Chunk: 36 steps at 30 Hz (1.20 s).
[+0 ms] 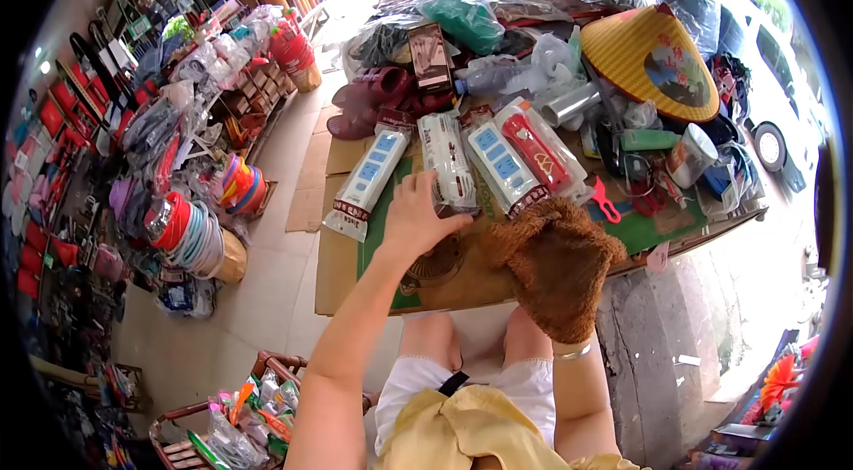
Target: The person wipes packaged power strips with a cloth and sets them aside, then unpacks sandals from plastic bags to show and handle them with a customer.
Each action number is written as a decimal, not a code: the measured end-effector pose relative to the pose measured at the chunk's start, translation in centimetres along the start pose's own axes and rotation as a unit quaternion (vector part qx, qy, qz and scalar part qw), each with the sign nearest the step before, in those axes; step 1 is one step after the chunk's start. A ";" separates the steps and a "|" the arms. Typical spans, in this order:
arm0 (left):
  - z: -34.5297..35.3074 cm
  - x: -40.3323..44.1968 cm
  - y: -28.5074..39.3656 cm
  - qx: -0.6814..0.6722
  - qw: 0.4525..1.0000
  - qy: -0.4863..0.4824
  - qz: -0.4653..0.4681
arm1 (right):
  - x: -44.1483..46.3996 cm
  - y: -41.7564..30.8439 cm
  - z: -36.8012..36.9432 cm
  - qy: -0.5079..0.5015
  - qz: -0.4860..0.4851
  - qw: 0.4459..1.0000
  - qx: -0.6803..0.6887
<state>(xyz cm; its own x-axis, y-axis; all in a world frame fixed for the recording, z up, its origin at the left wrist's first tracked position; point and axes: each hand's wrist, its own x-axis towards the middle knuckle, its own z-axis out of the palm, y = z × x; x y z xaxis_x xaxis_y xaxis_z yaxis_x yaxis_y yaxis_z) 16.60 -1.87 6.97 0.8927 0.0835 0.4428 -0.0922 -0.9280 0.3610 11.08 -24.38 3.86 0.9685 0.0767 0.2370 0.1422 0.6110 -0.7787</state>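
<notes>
My left hand [416,219] reaches over the cardboard-covered table, its fingers spread at the lower end of a white wrapped power strip [446,155]. Over my right hand is a brown fuzzy mitt [560,270], which hides the fingers. Left of my left hand lies another packaged strip with blue sockets [369,170]. A third blue-socketed strip [502,163] and a red one [538,148] lie just beyond the mitt. A red plastic piece [606,202] is right of the mitt.
Dark red shoes [382,97], a yellow conical hat [656,66] and bagged goods [462,19] crowd the table's back. A white cup [691,155] stands right. Shelves of goods line the left, and a basket [178,424] stands at lower left.
</notes>
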 end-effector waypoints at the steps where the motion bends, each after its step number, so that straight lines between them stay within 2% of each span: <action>1: 0.2 0.0 0.2 0.001 1.000 0.000 0.002 | -0.1 0.0 0.1 -0.001 -0.001 1.000 -0.001; 3: 0.5 -0.2 0.2 0.013 0.995 0.020 0.094 | 0.1 0.0 0.0 -0.001 -0.001 1.000 -0.003; 6: 0.4 -0.7 -0.5 0.031 0.991 0.024 0.129 | 0.1 0.0 0.2 -0.003 -0.001 1.000 -0.007; 13: -1.7 -4.4 -3.8 -0.017 0.986 0.061 0.156 | -0.7 0.0 0.8 -0.013 0.002 1.000 -0.024; 18: -5.7 -9.9 -4.2 -0.055 0.968 0.052 0.240 | -0.6 -1.3 1.5 -0.030 -0.010 0.999 -0.030; 21: -7.0 -12.7 -5.2 -0.036 0.971 0.063 0.229 | -0.8 -1.9 3.2 -0.056 -0.014 0.998 -0.028; 23: -6.9 -13.4 -6.1 -0.038 0.975 0.063 0.211 | -0.9 0.1 4.5 -0.112 0.032 0.992 -0.040; 25: -6.7 -13.9 -6.9 -0.040 0.978 0.064 0.195 | -0.3 3.8 6.5 -0.256 0.091 0.947 -0.171; 26: -6.4 -14.1 -7.2 -0.050 0.982 0.052 0.175 | 0.7 4.4 8.9 -0.379 -0.045 0.824 -0.419; 27: -6.0 -14.3 -7.5 -0.058 0.985 0.039 0.155 | 1.7 4.9 11.4 -0.432 -0.232 0.641 -0.591; 28: -5.3 -14.4 -7.0 -0.320 0.947 0.022 0.028 | 1.9 5.5 11.8 -0.432 -0.231 0.639 -0.593; 29: -5.2 -14.4 -6.7 -0.323 0.946 0.022 0.027 | 2.2 6.5 11.9 -0.444 -0.238 0.618 -0.603; 30: -6.0 -14.1 -6.1 -0.144 0.984 0.064 0.084 | 2.7 7.3 12.0 -0.457 -0.246 0.596 -0.613; 32: -5.8 -13.6 -6.8 -0.049 0.985 0.125 0.109 | 4.8 8.4 12.1 -0.454 -0.232 0.594 -0.622; 33: -5.4 -14.4 -7.5 -0.052 0.986 0.121 0.106 | 6.1 9.0 12.1 -0.451 -0.223 0.596 -0.626; 35: -5.0 -15.8 -8.3 -0.052 0.996 -0.004 0.073 | 9.7 10.4 12.4 -0.395 -0.197 0.600 -0.668; 36: -5.1 -15.0 -7.7 -0.109 0.984 0.082 0.114 | 11.6 11.8 12.0 -0.356 -0.200 0.607 -0.682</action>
<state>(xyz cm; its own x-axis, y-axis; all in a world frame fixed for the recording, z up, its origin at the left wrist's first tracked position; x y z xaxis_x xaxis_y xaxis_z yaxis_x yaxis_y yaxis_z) 1.70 5.86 1.72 0.7563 -0.0431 0.6528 -0.3903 -0.8305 0.3974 21.50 -6.81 4.41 0.5360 0.7552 0.3775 0.8440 -0.4903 -0.2175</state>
